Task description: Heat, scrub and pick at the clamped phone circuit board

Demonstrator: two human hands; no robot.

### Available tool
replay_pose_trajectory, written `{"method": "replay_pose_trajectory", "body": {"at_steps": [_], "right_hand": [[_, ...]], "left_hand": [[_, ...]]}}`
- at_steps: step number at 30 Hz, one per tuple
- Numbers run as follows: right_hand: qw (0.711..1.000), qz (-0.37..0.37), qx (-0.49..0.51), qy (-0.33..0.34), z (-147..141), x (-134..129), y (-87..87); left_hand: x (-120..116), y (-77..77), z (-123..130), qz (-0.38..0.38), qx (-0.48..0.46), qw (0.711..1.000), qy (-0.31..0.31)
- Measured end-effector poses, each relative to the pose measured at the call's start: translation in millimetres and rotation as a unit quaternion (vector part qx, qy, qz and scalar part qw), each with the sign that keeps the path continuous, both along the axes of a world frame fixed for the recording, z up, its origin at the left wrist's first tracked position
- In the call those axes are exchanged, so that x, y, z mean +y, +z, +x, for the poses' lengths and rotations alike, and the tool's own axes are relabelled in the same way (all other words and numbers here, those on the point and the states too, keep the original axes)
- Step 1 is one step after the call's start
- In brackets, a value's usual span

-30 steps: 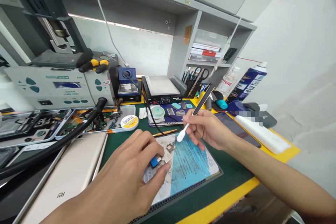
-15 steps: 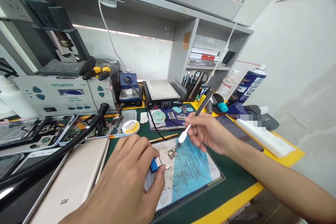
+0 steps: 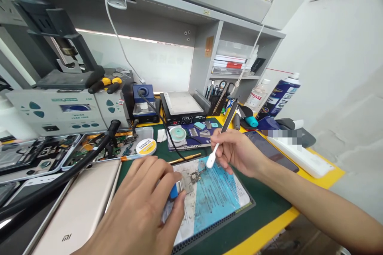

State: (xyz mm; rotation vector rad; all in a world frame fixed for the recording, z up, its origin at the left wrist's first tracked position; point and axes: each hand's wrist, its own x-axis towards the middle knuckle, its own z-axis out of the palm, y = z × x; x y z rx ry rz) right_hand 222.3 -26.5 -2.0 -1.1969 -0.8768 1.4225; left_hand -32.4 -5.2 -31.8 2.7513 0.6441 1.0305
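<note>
Thumb and fingers of my left hand (image 3: 146, 203) pinch nearly closed on a blue-and-silver piece (image 3: 174, 192), apparently steadying it beside the small circuit board (image 3: 196, 177), which lies on the smudged, glossy blue-and-white sheet (image 3: 218, 207). My right hand (image 3: 236, 149) closes pen-like round a slim, white-headed tool (image 3: 229, 118), presumably for fine control.

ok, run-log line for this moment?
left hand: holding blue-ended piece | right hand: holding white-headed tool by small circuit board | board: on blue-and-white sheet | tool-board contact: unclear
</note>
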Motion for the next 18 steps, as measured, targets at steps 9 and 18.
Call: {"method": "replay_pose_trajectory", "body": {"at_steps": [9, 18], "right_hand": [[0.999, 0.016, -0.035, -0.017, -5.1, -2.3, 1.0], [0.999, -0.003, -0.028, -0.023, -3.0, -0.8, 3.4]], "left_hand": [[-2.5, 0.0, 0.6, -0.014, 0.007, 1.000, 0.012], [-0.8, -1.3, -0.4, -0.023, 0.011, 1.000, 0.013]]}}
